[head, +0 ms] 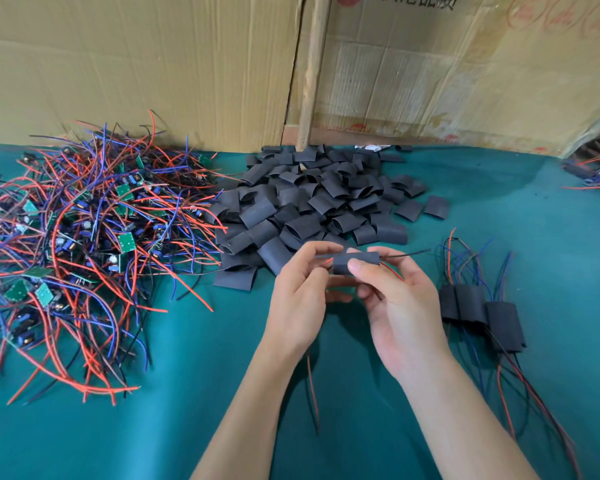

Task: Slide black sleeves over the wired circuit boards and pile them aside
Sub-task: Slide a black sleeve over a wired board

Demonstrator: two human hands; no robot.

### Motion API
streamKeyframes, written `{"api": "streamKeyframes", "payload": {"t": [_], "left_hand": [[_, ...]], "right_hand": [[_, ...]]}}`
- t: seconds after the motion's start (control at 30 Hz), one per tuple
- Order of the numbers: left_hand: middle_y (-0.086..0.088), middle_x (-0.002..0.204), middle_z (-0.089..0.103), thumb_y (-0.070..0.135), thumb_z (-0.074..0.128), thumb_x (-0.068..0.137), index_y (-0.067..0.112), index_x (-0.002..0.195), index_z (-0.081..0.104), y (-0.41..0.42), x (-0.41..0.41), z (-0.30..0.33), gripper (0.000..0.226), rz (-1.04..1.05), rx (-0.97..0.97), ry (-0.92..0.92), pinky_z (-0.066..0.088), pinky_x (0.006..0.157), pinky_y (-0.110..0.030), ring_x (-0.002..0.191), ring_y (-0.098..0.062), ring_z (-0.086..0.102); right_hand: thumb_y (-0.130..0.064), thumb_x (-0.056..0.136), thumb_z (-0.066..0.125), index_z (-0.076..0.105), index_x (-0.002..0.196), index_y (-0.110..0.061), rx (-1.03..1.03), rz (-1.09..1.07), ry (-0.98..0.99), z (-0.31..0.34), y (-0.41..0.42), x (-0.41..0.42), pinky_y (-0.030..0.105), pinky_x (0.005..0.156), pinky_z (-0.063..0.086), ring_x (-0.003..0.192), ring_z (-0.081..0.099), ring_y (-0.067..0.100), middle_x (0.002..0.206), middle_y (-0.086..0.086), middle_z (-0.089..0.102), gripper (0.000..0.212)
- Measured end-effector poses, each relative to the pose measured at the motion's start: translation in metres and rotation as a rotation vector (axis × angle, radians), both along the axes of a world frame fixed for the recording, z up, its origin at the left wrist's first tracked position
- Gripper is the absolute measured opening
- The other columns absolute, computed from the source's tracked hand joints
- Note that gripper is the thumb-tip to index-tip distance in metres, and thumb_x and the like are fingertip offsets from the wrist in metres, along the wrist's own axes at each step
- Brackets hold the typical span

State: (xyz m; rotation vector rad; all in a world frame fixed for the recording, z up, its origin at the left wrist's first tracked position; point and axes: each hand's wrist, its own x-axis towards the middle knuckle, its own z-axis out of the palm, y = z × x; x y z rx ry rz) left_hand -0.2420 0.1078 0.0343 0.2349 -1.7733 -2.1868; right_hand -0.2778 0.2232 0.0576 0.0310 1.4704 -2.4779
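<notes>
Above the green cloth, both hands hold one black sleeve. My right hand pinches the sleeve between thumb and fingers. My left hand holds its left end, where red wire shows. Black and red wires stick out of the sleeve's right end, and more wire hangs down below my hands. The board inside is hidden. A heap of empty black sleeves lies just behind my hands. To the left sits a big tangle of wired green circuit boards. Three sleeved boards lie at the right.
Cardboard sheets and a wooden post stand along the far edge of the cloth. More wired parts lie at the far right edge.
</notes>
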Motion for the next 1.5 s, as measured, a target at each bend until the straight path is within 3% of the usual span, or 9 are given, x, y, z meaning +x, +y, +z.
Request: {"api": "streamKeyframes", "payload": {"t": [0.27, 0.43, 0.57, 0.7, 0.83, 0.97, 1.07, 1.3, 1.5], "left_hand": [[0.013, 0.088, 0.071, -0.017, 0.035, 0.093, 0.018, 0.126, 0.057, 0.000, 0.004, 0.001, 0.053, -0.085, 0.158, -0.011, 0.061, 0.077, -0.033, 0.110, -0.019, 0.071], [-0.004, 0.110, 0.063, -0.022, 0.038, 0.089, 0.016, 0.126, 0.058, -0.005, 0.004, 0.001, 0.057, -0.095, 0.118, -0.023, 0.059, 0.085, -0.034, 0.112, -0.028, 0.068], [-0.021, 0.116, 0.060, -0.017, 0.050, 0.086, 0.011, 0.124, 0.059, -0.004, 0.006, 0.001, 0.047, -0.123, 0.136, 0.002, 0.057, 0.093, -0.040, 0.105, -0.025, 0.063], [-0.008, 0.104, 0.064, -0.012, 0.058, 0.080, 0.011, 0.115, 0.063, -0.007, 0.004, -0.001, 0.042, -0.108, 0.150, -0.004, 0.056, 0.096, -0.035, 0.101, -0.015, 0.065], [-0.006, 0.092, 0.067, -0.016, 0.053, 0.090, 0.009, 0.104, 0.065, -0.004, 0.003, -0.003, 0.032, -0.051, 0.001, -0.047, 0.058, 0.096, -0.039, 0.102, -0.023, 0.071], [-0.003, 0.087, 0.074, 0.012, 0.063, 0.090, 0.015, 0.092, 0.071, 0.001, 0.003, -0.002, 0.008, -0.016, -0.141, -0.073, 0.056, 0.095, -0.052, 0.093, -0.029, 0.072], [-0.007, 0.093, 0.075, 0.024, 0.074, 0.085, 0.021, 0.093, 0.072, 0.000, 0.005, 0.000, 0.009, -0.065, -0.174, -0.083, 0.058, 0.089, -0.051, 0.087, -0.034, 0.072], [-0.017, 0.091, 0.075, -0.004, 0.071, 0.090, 0.005, 0.103, 0.075, -0.002, 0.005, -0.002, 0.017, -0.111, -0.127, -0.070, 0.062, 0.088, -0.038, 0.081, -0.026, 0.076], [-0.004, 0.092, 0.077, -0.004, 0.069, 0.092, 0.012, 0.098, 0.078, -0.004, 0.003, -0.004, 0.019, -0.047, 0.026, -0.003, 0.060, 0.081, -0.031, 0.087, -0.025, 0.077]], "right_hand": [[0.002, 0.069, 0.071, 0.061, 0.092, -0.014, -0.245, 0.067, -0.146, -0.002, 0.002, -0.004, 0.015, 0.049, 0.042, 0.051, 0.048, 0.007, 0.101, 0.006, 0.076, 0.030], [0.003, 0.069, 0.070, 0.068, 0.096, -0.006, -0.269, 0.093, -0.151, 0.001, 0.005, -0.008, 0.014, 0.048, 0.037, 0.054, 0.047, 0.005, 0.086, 0.001, 0.071, 0.029], [0.001, 0.070, 0.070, 0.080, 0.083, -0.010, -0.281, 0.132, -0.179, -0.001, 0.005, -0.008, 0.016, 0.046, 0.036, 0.052, 0.044, 0.007, 0.074, -0.001, 0.060, 0.020], [0.000, 0.069, 0.072, 0.074, 0.097, -0.007, -0.345, 0.123, -0.212, 0.000, 0.005, -0.008, 0.016, 0.045, 0.035, 0.054, 0.045, 0.006, 0.078, -0.004, 0.062, 0.029], [0.002, 0.074, 0.069, 0.076, 0.063, -0.015, -0.378, 0.097, -0.211, 0.003, 0.007, -0.010, 0.016, 0.045, 0.035, 0.053, 0.044, 0.006, 0.075, -0.006, 0.063, 0.021], [0.003, 0.078, 0.065, 0.067, 0.070, -0.015, -0.422, 0.068, -0.208, 0.007, 0.013, -0.014, 0.015, 0.044, 0.034, 0.052, 0.042, 0.005, 0.071, -0.007, 0.060, 0.020], [0.005, 0.078, 0.064, 0.059, 0.071, -0.015, -0.471, 0.008, -0.207, 0.011, 0.021, -0.020, 0.015, 0.044, 0.033, 0.052, 0.041, 0.006, 0.070, -0.006, 0.058, 0.022], [0.006, 0.076, 0.064, 0.052, 0.070, -0.015, -0.583, -0.076, -0.226, 0.015, 0.037, -0.030, 0.016, 0.045, 0.031, 0.053, 0.038, 0.006, 0.069, -0.006, 0.051, 0.025], [0.008, 0.073, 0.065, 0.057, 0.067, -0.011, -0.601, -0.126, -0.262, 0.013, 0.036, -0.031, 0.016, 0.043, 0.032, 0.051, 0.040, 0.006, 0.071, -0.002, 0.053, 0.021]]}}
